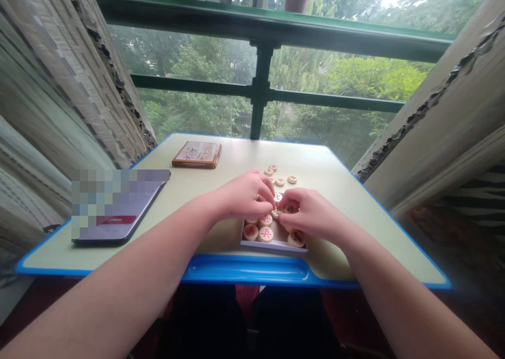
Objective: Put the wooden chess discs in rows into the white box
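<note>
While your L hand (246, 195) and R hand (311, 212) hunch together over the xiangqi pieces (266, 234), your fingers (265, 203) curl narrow, tips nearly meeting; can't tell if either hand pinches a piece. Some pieces sit in a shallow white box (274, 246) right under your hands, others lie loose on the blue-edged desk (331, 201) just past it. Also on desk: flat brown box (196, 155) far L, phone w/ blurred screen (126, 227) by your L forearm (158, 243).
</note>
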A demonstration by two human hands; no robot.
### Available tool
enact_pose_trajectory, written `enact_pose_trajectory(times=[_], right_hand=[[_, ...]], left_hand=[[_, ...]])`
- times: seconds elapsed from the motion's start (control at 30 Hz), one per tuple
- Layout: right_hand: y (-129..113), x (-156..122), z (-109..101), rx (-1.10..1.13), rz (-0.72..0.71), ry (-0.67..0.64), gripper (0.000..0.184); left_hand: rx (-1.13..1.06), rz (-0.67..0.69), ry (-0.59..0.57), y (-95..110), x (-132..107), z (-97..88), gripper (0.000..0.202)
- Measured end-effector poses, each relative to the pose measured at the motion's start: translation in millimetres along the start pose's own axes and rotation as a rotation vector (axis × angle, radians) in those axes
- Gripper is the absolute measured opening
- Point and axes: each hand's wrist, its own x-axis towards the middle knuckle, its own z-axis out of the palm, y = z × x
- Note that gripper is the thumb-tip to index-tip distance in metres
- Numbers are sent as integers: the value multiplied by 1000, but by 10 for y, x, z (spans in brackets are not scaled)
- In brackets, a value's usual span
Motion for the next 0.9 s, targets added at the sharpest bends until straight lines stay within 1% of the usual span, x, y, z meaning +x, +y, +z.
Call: enact_pose_trajectory(times=[0.13, 0.3, 0.5, 0.73, 0.9], right_hand=[[-9, 8, 10, 13, 35, 3, 13], [-8, 10, 2, 23, 31, -2, 15], [14, 1, -29, 8, -37, -15, 16], [41, -14, -67, -5, -137, -28, 20], [63, -42, -155, 30, -145, 53, 20]], left_hand=[[5, -10, -30, 10, 6, 5, 22], [11, -15, -34, 21, 12, 7, 23], [54, -31, -59, 10, 6, 29, 26], [75, -10, -45, -19, 3, 50, 25], [75, -9, -49, -3, -2, 41, 25]])
